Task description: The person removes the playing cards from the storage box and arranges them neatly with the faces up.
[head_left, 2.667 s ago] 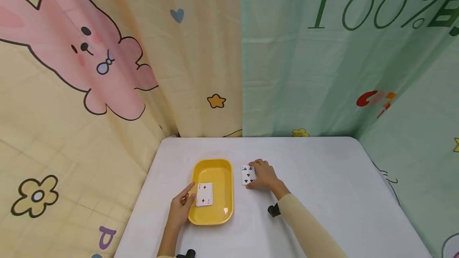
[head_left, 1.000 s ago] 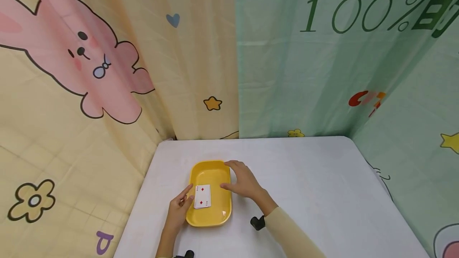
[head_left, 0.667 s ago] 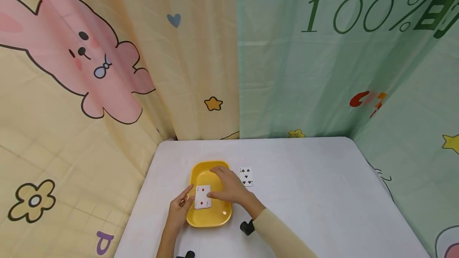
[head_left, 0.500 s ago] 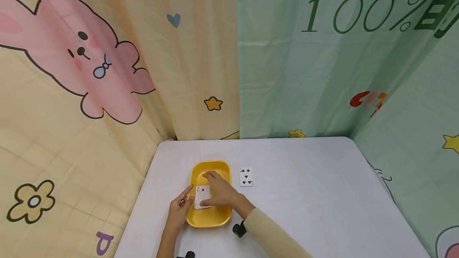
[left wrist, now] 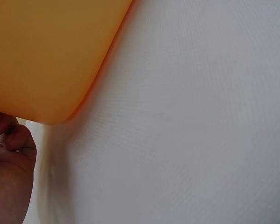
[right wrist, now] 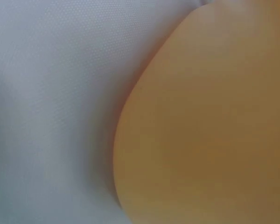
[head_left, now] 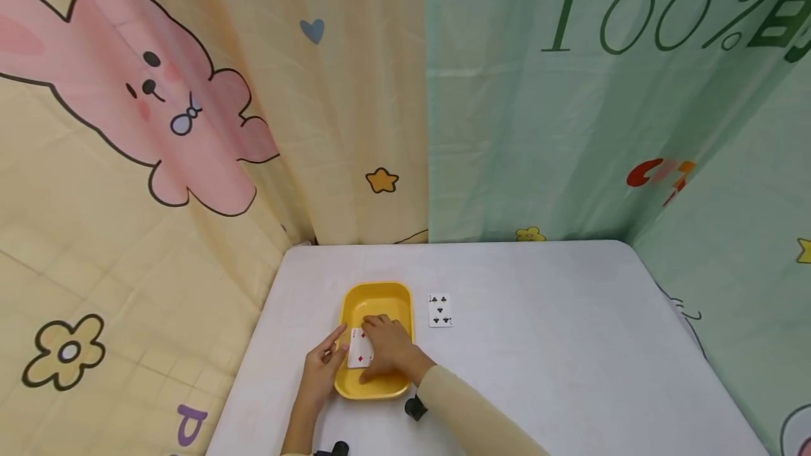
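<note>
In the head view, my left hand grips the left rim of the yellow tray, its thumb and index finger at the rim. Its curled fingers show beside the tray's edge in the left wrist view. A white card with two red diamonds lies face up in the tray. My right hand reaches over its right side, fingertips beyond the far edge and thumb low, past the near edge; contact cannot be made out. The card's right part is hidden under this hand.
A card with several black clubs lies face up on the white table, right of the tray. Patterned curtains hang behind and beside the table. A small black camera sits at the right wrist.
My right hand has left the clubs card on the table and moved left over the tray, then lower onto the diamonds card. The left hand has stayed at the rim.
</note>
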Tool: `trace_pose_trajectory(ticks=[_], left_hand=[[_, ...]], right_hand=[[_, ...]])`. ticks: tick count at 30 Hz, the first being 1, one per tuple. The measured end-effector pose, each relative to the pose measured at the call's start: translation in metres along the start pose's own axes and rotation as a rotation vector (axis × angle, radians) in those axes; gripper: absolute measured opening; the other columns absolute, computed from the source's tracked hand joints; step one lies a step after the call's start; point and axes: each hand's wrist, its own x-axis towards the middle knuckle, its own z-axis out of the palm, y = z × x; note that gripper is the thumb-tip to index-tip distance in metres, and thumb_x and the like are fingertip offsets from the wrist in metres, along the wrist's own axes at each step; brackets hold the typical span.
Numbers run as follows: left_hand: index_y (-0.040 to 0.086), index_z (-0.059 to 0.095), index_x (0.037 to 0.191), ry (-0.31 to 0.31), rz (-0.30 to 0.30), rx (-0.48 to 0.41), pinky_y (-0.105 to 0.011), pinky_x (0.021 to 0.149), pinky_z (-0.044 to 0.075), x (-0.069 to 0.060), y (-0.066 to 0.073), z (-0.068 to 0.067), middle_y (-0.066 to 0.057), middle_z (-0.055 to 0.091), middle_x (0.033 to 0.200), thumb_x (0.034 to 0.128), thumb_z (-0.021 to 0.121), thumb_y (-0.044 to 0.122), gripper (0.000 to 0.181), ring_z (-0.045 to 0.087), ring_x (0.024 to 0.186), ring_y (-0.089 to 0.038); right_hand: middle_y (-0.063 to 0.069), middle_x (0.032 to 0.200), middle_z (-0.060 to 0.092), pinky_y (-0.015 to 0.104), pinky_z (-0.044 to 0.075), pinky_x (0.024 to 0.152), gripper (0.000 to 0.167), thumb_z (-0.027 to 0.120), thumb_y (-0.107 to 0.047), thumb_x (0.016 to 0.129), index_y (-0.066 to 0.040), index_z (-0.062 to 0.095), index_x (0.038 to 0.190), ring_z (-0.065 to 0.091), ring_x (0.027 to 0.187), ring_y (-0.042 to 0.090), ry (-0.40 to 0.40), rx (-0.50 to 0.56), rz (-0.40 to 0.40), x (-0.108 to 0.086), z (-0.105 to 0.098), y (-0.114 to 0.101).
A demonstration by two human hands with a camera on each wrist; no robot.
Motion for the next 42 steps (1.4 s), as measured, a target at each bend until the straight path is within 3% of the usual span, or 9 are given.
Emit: trace_pose_trajectory(ticks=[6, 13, 18, 24, 30, 38, 39, 42], left_hand=[[0.014, 0.062, 0.143, -0.007, -0.026, -0.016, -0.018, 0.056, 0.032, 0.001, -0.003, 0.005, -0.003, 0.038, 0.092, 0.0992, 0.068, 0.015, 0.044, 0.034, 0.066, -0.005], [0.017, 0.063, 0.143, -0.026, -0.027, 0.001, -0.018, 0.058, 0.034, 0.001, -0.003, 0.008, -0.002, 0.038, 0.092, 0.1000, 0.068, 0.018, 0.044, 0.036, 0.069, -0.005], [0.016, 0.064, 0.141, -0.008, -0.016, 0.006, -0.018, 0.058, 0.036, 0.001, -0.002, 0.008, -0.001, 0.040, 0.091, 0.0985, 0.070, 0.019, 0.043, 0.037, 0.069, -0.004], [0.017, 0.064, 0.142, 0.003, -0.025, 0.033, -0.018, 0.057, 0.038, 0.002, 0.000, 0.005, -0.001, 0.042, 0.092, 0.0989, 0.069, 0.018, 0.043, 0.038, 0.070, -0.005], [0.014, 0.061, 0.144, -0.009, -0.051, 0.039, -0.017, 0.056, 0.036, 0.002, 0.008, 0.000, -0.003, 0.042, 0.092, 0.1000, 0.067, 0.013, 0.045, 0.036, 0.067, -0.004], [0.008, 0.060, 0.144, -0.042, -0.053, 0.052, -0.019, 0.058, 0.036, -0.010, 0.042, -0.004, -0.002, 0.040, 0.087, 0.1011, 0.064, 0.009, 0.043, 0.036, 0.066, -0.006], [0.009, 0.060, 0.144, -0.043, -0.058, 0.051, -0.019, 0.059, 0.036, -0.011, 0.043, -0.004, -0.002, 0.040, 0.087, 0.1011, 0.065, 0.010, 0.043, 0.036, 0.067, -0.006], [0.014, 0.062, 0.144, -0.031, -0.051, 0.056, -0.019, 0.060, 0.036, -0.006, 0.025, -0.003, -0.001, 0.039, 0.087, 0.1009, 0.066, 0.015, 0.043, 0.036, 0.069, -0.006]], right_hand=[[-0.002, 0.155, 0.049, 0.044, 0.039, 0.117, 0.089, 0.088, -0.057, 0.069, -0.017, 0.058, 0.143, 0.043, 0.141, 0.021, 0.015, 0.045, 0.013, 0.000, 0.001, 0.006], [-0.002, 0.152, 0.051, 0.042, 0.040, 0.117, 0.090, 0.090, -0.055, 0.069, -0.020, 0.056, 0.144, 0.047, 0.137, 0.020, 0.007, 0.088, 0.024, -0.003, -0.005, 0.011], [-0.001, 0.143, 0.055, 0.038, 0.046, 0.111, 0.092, 0.093, -0.048, 0.068, -0.022, 0.054, 0.147, 0.052, 0.125, 0.019, 0.056, 0.106, 0.005, -0.008, -0.021, 0.014], [0.002, 0.145, 0.057, 0.039, 0.046, 0.113, 0.095, 0.092, -0.047, 0.070, -0.018, 0.051, 0.150, 0.055, 0.129, 0.021, 0.159, 0.091, -0.057, -0.018, -0.044, 0.027], [0.002, 0.144, 0.056, 0.042, 0.046, 0.111, 0.088, 0.091, -0.049, 0.072, -0.021, 0.054, 0.147, 0.054, 0.129, 0.022, 0.233, 0.095, -0.070, -0.030, -0.065, 0.054], [0.003, 0.147, 0.055, 0.046, 0.042, 0.115, 0.095, 0.094, -0.044, 0.070, -0.018, 0.051, 0.150, 0.051, 0.133, 0.024, 0.267, 0.161, 0.063, -0.045, -0.088, 0.107], [0.003, 0.148, 0.055, 0.047, 0.042, 0.116, 0.094, 0.095, -0.043, 0.070, -0.018, 0.051, 0.149, 0.050, 0.133, 0.025, 0.269, 0.159, 0.080, -0.047, -0.088, 0.115], [0.004, 0.148, 0.055, 0.049, 0.041, 0.116, 0.091, 0.095, -0.042, 0.069, -0.017, 0.054, 0.147, 0.050, 0.135, 0.027, 0.279, 0.163, 0.115, -0.053, -0.088, 0.136]])
